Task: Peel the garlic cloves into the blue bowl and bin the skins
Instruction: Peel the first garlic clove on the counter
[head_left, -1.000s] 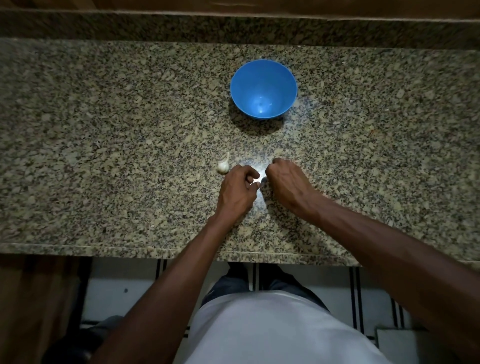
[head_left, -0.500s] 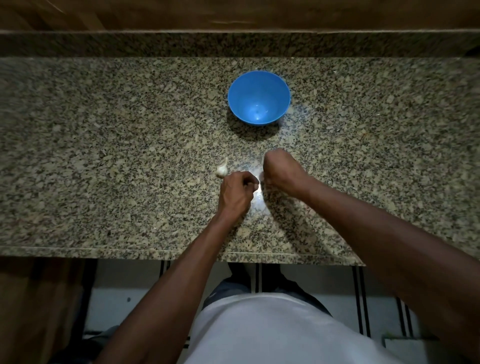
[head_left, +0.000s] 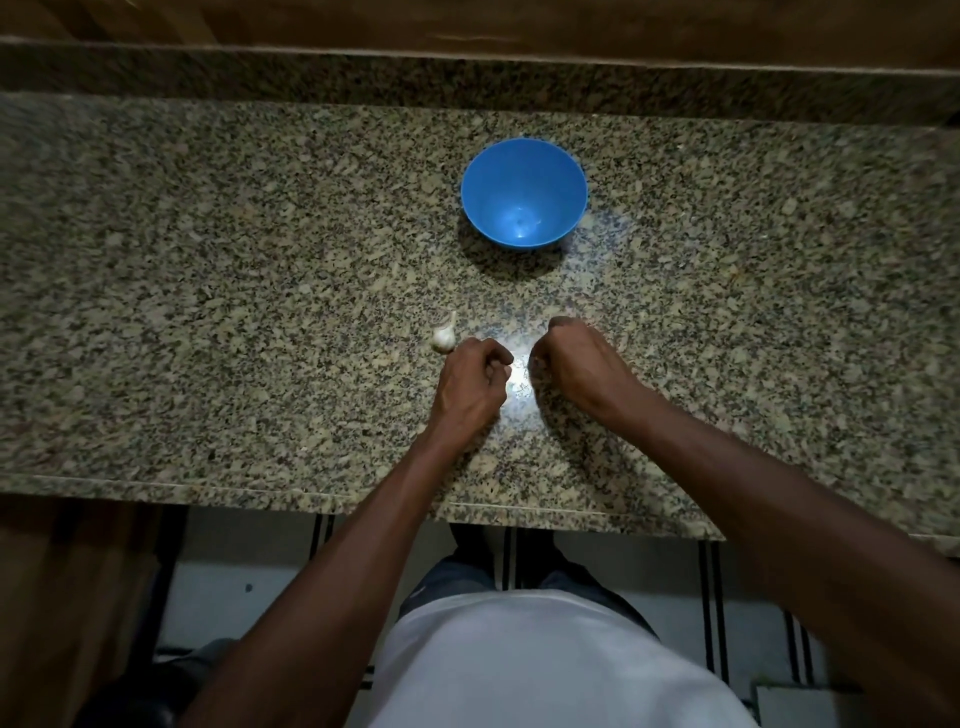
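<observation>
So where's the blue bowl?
In the head view, the blue bowl stands on the granite counter, beyond both hands, toward the back wall.

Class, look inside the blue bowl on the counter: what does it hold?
The blue bowl shows only its bare blue bottom with a glint of light; no peeled clove lies in it. Nothing covers its inside, though its near inner wall is out of view.
</observation>
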